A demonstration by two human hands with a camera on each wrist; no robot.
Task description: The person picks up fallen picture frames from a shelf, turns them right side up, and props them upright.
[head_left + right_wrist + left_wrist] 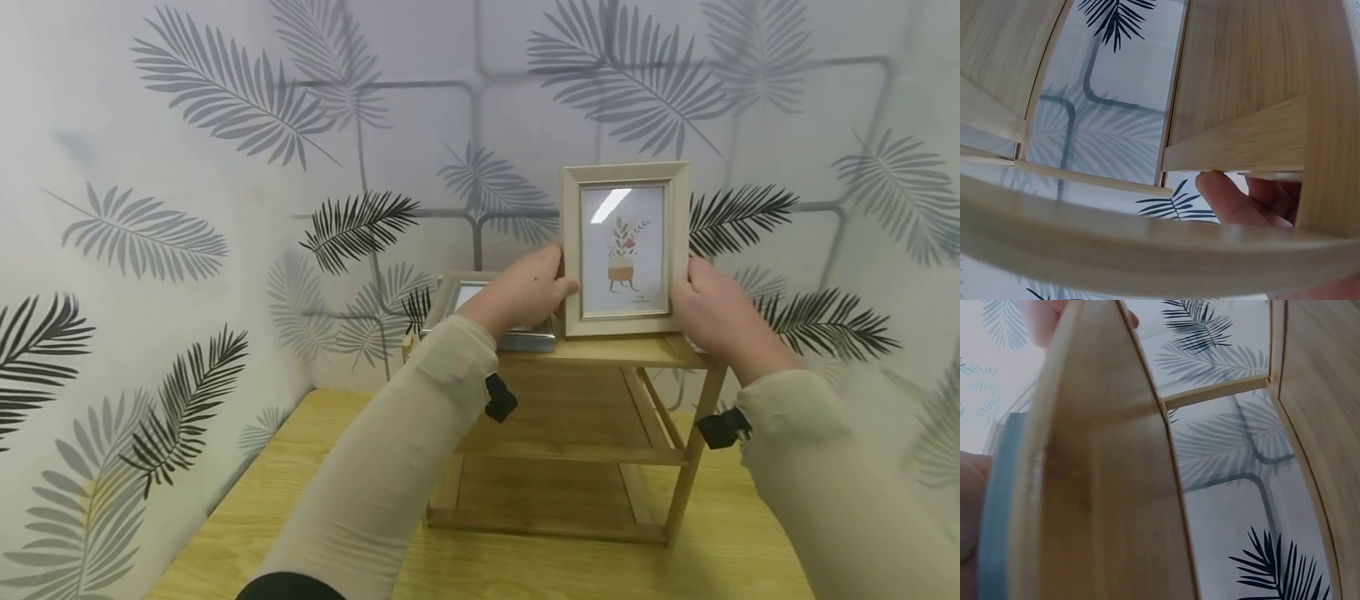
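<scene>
1. At the far left, wallpaper (pixel 247 50) with grey and black leaves rose behind the yellow wooden table (pixel 255 475).
2. The left sleeve (pixel 397 458), light in colour, reached up and rightward, a black device (pixel 501 398) at its wrist.
3. A silver-edged frame (pixel 527 342) lay flat on the left part of the rack's top, partly covered by the left hand.
4. The left hand (pixel 525 290) gripped the left edge of the cream frame, its thumb lying on the front.
5. The cream frame (pixel 572 250), with a potted-plant print behind glass, was upright between the hands, touching both, just right of the silver-edged one. Whether its bottom edge rested on the rack could not be told.
6. Beneath it stood the tiered wooden rack (pixel 570 454), its lower tiers visible below the arms.
7. The right hand (pixel 716 312) held the cream frame's right edge, fingers partly hidden.
8. At the far right came the right sleeve (pixel 832 475), also with a black device at the wrist.
</scene>
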